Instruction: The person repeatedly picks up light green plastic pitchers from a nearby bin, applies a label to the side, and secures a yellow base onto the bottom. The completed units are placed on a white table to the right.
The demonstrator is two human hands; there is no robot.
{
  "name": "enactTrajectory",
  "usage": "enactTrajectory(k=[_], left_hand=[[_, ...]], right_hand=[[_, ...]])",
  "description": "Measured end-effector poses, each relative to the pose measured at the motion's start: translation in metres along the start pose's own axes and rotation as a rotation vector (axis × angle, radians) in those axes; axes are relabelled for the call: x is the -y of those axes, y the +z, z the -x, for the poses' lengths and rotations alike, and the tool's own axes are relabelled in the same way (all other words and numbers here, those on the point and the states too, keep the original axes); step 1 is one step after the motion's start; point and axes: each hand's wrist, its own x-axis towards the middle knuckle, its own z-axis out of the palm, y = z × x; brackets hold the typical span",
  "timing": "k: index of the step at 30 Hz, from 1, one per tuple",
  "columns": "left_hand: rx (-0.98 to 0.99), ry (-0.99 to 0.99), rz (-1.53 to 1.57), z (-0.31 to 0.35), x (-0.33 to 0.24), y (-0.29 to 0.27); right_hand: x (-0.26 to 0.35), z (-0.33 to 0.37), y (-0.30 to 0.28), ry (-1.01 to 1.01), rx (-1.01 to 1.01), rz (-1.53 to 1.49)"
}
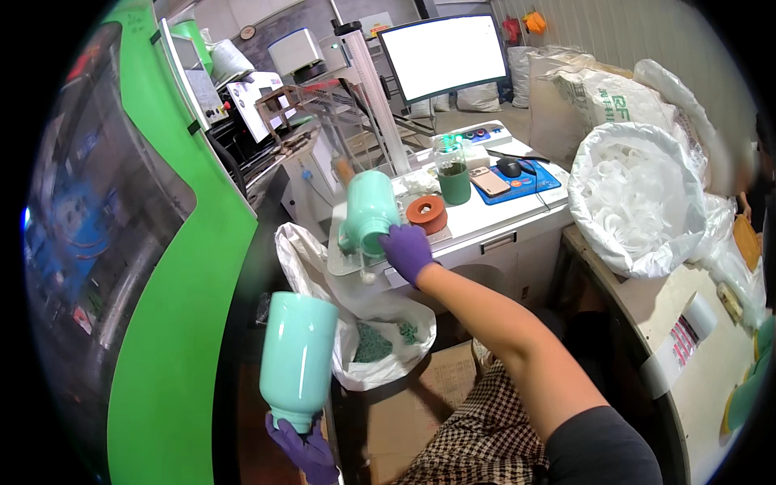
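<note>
A rust-red round roll [418, 212] lies on the white table [478, 224], above an open white sack [373, 377]. The purple-gloved left hand [305, 454], low beside the sack, grips one inverted turquoise bottle [298, 347] by its neck; the outstretched purple-gloved right hand [408, 252] grasps a second turquoise bottle [369, 198] near its mouth, over the table's edge. Both bottles look smooth and glossy, the second tilted.

Table, white, flat-topped [503, 218], beyond the right grip [408, 252]. Directly on it: one grey flat plate [341, 263], partly hidden, left of the grip; one clear cylindrical bottle, dark green in its lower half [455, 186], beyond and right of the grip; one blue rectangular mat [535, 181], well to the grip's right.
</note>
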Motion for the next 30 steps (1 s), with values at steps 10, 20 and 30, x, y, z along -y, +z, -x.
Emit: enactTrajectory(k=[10, 20, 30], left_hand=[[-0.132, 0.219, 0.424, -0.134, -0.059, 0.157], [0.048, 0.211, 0.098, -0.208, -0.080, 0.318], [0.099, 0.200, -0.144, -0.228, -0.062, 0.336]], right_hand=[[0.004, 0.290, -0.310, 0.372, -0.495, -0.604], [-0.021, 0.390, -0.372, 0.444, -0.231, -0.574], [0.005, 0.357, -0.346, 0.373, -0.099, -0.538]])
